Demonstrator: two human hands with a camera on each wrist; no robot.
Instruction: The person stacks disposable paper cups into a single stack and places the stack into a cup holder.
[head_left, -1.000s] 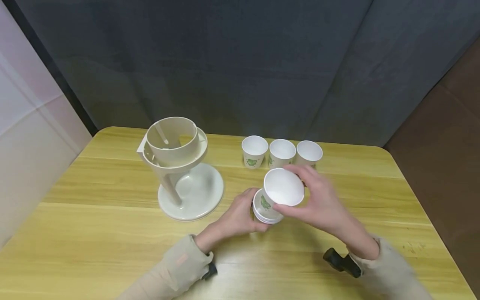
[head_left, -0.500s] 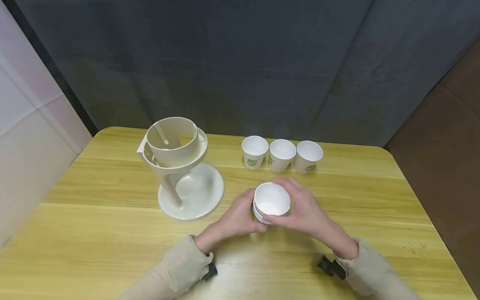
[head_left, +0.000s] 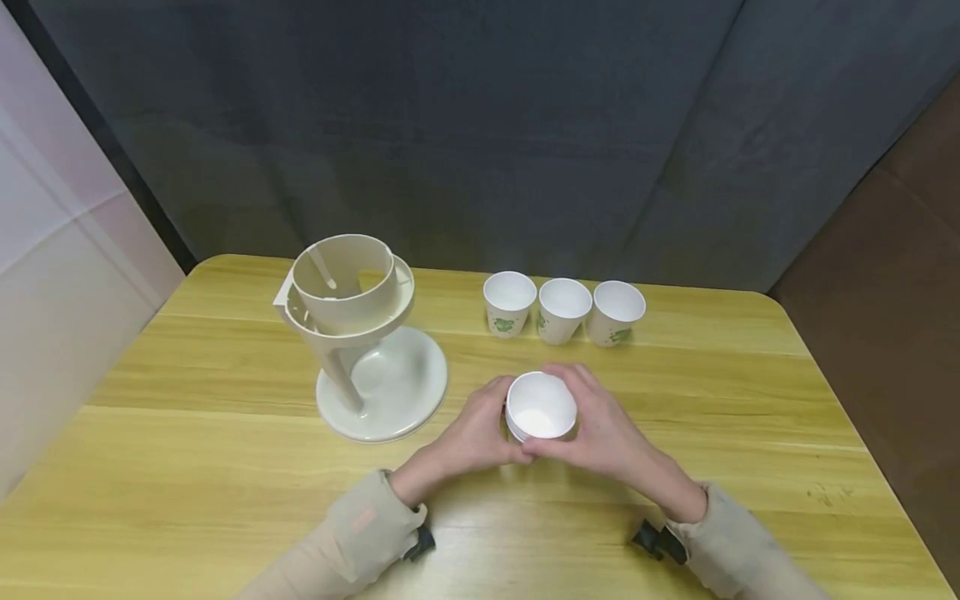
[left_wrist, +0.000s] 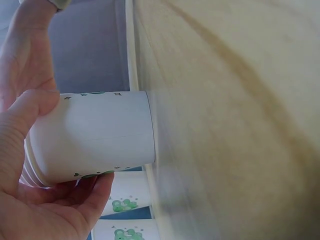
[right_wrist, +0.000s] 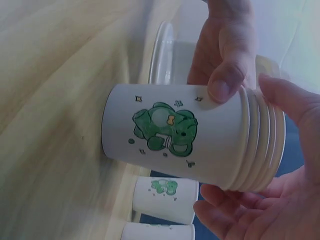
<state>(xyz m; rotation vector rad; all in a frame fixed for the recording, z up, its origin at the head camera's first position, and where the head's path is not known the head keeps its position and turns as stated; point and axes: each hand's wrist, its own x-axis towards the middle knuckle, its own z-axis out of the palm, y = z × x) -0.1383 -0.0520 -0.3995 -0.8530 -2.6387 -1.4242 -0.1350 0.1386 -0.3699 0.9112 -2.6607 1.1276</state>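
Note:
A nested stack of white paper cups [head_left: 542,406] stands upright on the wooden table, in the middle of the head view. My left hand [head_left: 480,429] grips its side from the left, thumb in front and fingers behind. My right hand [head_left: 611,433] holds the rims at the top from the right. Several stacked rims [right_wrist: 257,140] and a green bear print [right_wrist: 167,127] show in the right wrist view. From the left wrist camera, the cup wall [left_wrist: 95,135] reaches down to the tabletop. The top cup's inside looks bare.
Behind the stack, three single paper cups stand upright in a row: left [head_left: 504,321], middle [head_left: 558,327] and right [head_left: 611,327]. To the left is a cream plastic stand [head_left: 345,312] with a ring-shaped holder above a round base [head_left: 405,375]. A dark curtain [head_left: 480,142] hangs behind the table [head_left: 225,483].
My right hand has moved down and left, lowering a paper cup into the stack that my left hand holds. The left hand has kept its place, and the row of cups is unmoved.

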